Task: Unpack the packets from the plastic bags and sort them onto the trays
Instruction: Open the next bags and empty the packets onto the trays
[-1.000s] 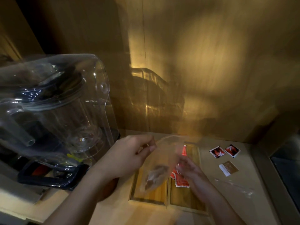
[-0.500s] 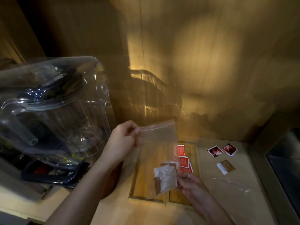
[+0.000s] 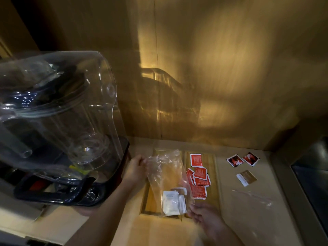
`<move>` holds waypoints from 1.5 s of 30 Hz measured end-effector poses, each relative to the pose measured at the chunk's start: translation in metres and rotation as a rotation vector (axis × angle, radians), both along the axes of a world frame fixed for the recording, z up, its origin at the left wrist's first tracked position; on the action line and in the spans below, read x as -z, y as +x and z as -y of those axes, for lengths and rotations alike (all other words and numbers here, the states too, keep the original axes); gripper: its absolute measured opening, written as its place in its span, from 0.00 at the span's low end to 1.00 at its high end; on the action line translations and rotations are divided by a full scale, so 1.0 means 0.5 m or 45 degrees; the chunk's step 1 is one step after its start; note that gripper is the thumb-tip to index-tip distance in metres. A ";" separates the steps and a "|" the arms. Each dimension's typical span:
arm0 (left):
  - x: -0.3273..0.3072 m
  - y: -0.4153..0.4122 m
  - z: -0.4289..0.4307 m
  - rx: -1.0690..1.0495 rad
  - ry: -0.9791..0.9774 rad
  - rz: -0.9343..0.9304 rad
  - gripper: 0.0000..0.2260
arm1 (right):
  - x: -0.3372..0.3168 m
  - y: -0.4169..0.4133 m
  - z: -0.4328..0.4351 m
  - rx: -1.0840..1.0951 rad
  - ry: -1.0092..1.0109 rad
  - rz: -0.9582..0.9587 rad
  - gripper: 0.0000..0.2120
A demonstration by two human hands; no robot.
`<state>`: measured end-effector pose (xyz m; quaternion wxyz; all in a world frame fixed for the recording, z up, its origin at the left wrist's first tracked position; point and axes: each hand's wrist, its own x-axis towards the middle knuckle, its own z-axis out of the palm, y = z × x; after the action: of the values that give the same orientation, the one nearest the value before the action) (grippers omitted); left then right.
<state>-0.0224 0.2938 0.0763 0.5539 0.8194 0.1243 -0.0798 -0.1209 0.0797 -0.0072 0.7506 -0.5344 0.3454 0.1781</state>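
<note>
Several red packets (image 3: 199, 178) fill the right tray (image 3: 213, 174); left hand (image 3: 135, 168) pinches the plastic bag (image 3: 165, 174), white packets (image 3: 171, 204) still inside; right hand (image 3: 204, 214) grip unclear.

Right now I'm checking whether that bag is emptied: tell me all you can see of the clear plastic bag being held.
The clear plastic bag is thin, crinkled film. The left hand pinches its top edge; the right hand is at its lower end. It hangs slanted over the left wooden tray, with white packets at its bottom.
</note>
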 end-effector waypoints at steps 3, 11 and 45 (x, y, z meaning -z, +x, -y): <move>0.046 0.018 0.006 -0.038 0.081 -0.039 0.08 | 0.011 0.009 -0.014 0.040 -0.028 -0.042 0.09; 0.124 0.039 0.013 -0.168 -0.028 -0.123 0.06 | 0.039 0.028 -0.020 0.023 -0.094 -0.123 0.15; 0.143 -0.095 -0.017 0.101 0.025 -0.202 0.09 | -0.048 0.085 -0.043 -0.280 -0.228 -0.025 0.13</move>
<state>-0.0699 0.3022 0.0048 0.5305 0.8203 0.1360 -0.1649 -0.0782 0.1012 0.0167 0.6723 -0.6321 0.3068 0.2330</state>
